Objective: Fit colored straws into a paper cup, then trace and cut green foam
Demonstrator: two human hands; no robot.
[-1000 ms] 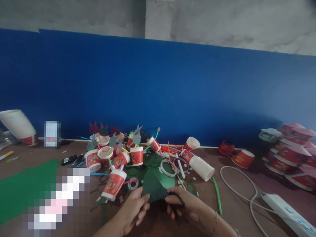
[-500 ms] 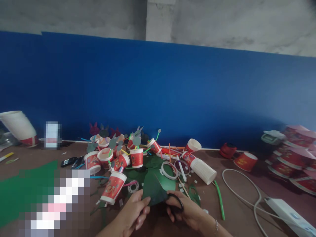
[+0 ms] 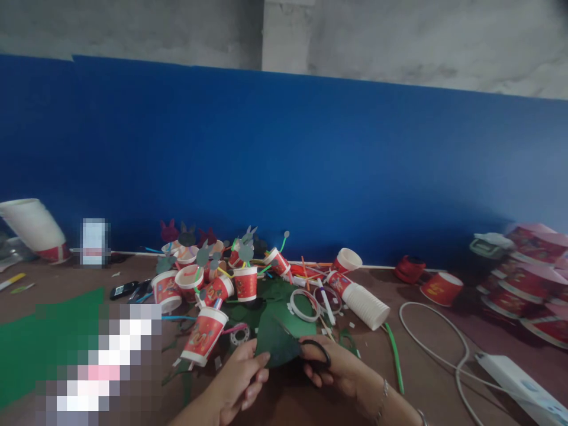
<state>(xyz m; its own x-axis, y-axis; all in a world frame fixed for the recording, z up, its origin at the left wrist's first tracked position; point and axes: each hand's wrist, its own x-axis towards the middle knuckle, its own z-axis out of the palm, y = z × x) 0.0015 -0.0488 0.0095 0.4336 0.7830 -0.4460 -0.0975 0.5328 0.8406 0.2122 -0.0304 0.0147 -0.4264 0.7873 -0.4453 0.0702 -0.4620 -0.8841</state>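
Note:
Between finger and thumb, my left hand (image 3: pixel 245 374) pinches the left edge of a dark green sheet (image 3: pixel 276 343), perhaps paper or felt. My right hand (image 3: pixel 339 368) is closed around the black handles of a pair of scissors (image 3: pixel 320 351), whose blades lie at the sheet's right side, mostly hidden. Just beyond the hands are a lighter green sheet (image 3: pixel 302 326), a roll of tape (image 3: pixel 305 305) and a white marker (image 3: pixel 325 302). A red paper cup (image 3: pixel 205 336) leans to the left of my left hand.
Several decorated paper cups (image 3: pixel 245 284) with pipe cleaners crowd the table's middle. A stack of white cups (image 3: pixel 366 306) lies right of them. Farther right are a loose cable (image 3: pixel 437 349), a power strip (image 3: pixel 523 387) and piled red cups (image 3: pixel 532 284). A green sheet (image 3: pixel 53 313) lies left.
My right hand and the scissors have shifted very slightly to the right, and more of the right forearm shows. My left hand keeps its pinch on the dark green sheet.

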